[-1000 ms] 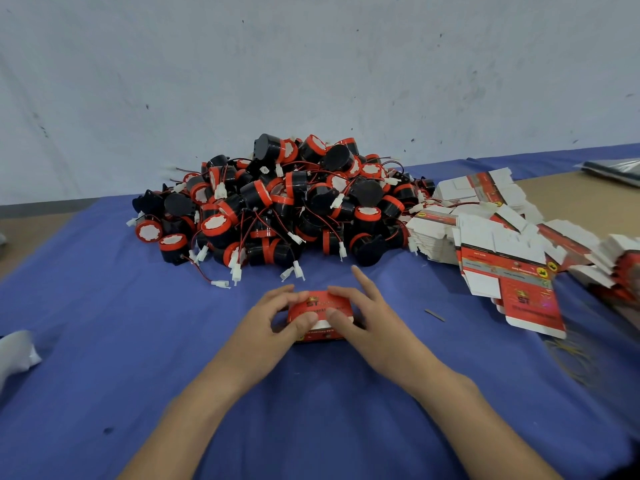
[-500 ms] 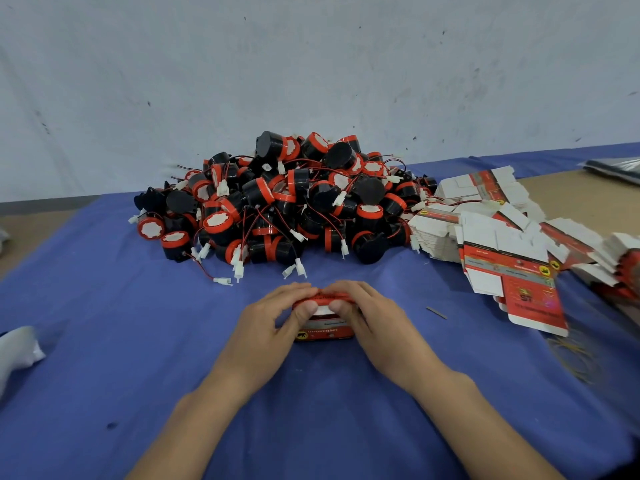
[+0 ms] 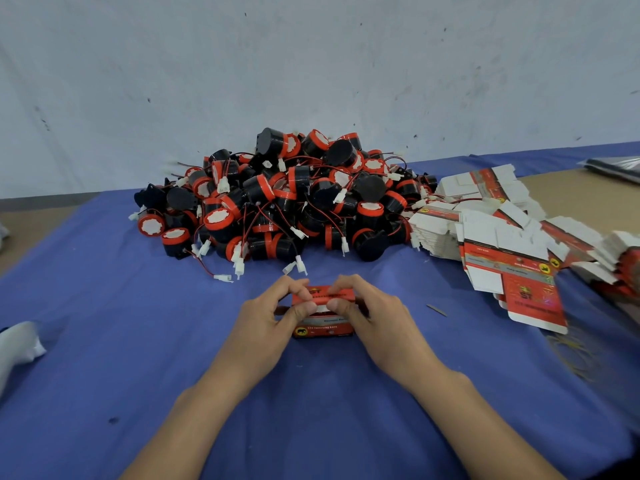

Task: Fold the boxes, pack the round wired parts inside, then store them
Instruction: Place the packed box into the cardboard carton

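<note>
on the blue cloth [image 3: 104,306] before the heap of round wired parts [image 3: 277,202] | left hand [image 3: 266,315] and right hand [image 3: 377,315] pinched a red box [image 3: 323,327], fingers curled over its top flap | light, crushable card, likely best held by its edges

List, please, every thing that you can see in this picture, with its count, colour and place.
red box: one, red with a pale band, near the middle, between both hands
round wired parts: many, uncounted, black and red with white plugs, heaped behind the box
flat boxes: many, white and red, stacked right of the heap
cloth: one, blue, spread under the heap and the box
white object: one, left edge, kind unclear
left hand: one, grips the box's left end
right hand: one, grips its right end
</note>
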`<action>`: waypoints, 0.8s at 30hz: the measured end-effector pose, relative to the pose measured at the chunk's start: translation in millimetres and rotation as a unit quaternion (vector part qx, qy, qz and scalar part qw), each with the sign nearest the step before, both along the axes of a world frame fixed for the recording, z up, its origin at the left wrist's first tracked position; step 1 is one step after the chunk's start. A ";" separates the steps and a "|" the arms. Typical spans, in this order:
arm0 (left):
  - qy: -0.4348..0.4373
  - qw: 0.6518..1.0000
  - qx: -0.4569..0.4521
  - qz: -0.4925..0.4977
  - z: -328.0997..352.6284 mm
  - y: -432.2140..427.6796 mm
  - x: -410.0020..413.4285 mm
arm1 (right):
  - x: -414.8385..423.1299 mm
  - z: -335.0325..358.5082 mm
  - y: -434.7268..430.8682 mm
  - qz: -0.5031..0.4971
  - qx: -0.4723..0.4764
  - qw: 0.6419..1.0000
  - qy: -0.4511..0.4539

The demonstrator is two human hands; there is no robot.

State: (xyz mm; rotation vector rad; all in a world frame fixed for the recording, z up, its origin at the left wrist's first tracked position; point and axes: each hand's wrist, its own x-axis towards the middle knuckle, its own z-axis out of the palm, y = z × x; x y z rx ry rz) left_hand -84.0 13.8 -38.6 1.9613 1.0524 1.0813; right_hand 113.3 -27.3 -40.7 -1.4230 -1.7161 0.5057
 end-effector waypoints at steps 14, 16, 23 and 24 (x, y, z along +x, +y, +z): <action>-0.026 0.999 -0.034 -0.027 2.8 -0.9 -2.1 | 3.4 -5.3 4.3 0.020 -0.018 0.997 0.070; -0.024 0.998 -0.038 -0.032 2.9 -0.5 -2.6 | 3.5 -4.8 4.5 0.018 -0.027 0.996 0.079; -0.005 0.999 -0.035 -0.034 5.5 -0.1 -3.5 | 6.8 -6.7 5.4 0.050 -0.044 0.991 0.114; -0.001 0.999 -0.032 -0.035 5.7 -0.4 -3.7 | 7.7 -7.8 5.6 0.053 -0.043 0.991 0.113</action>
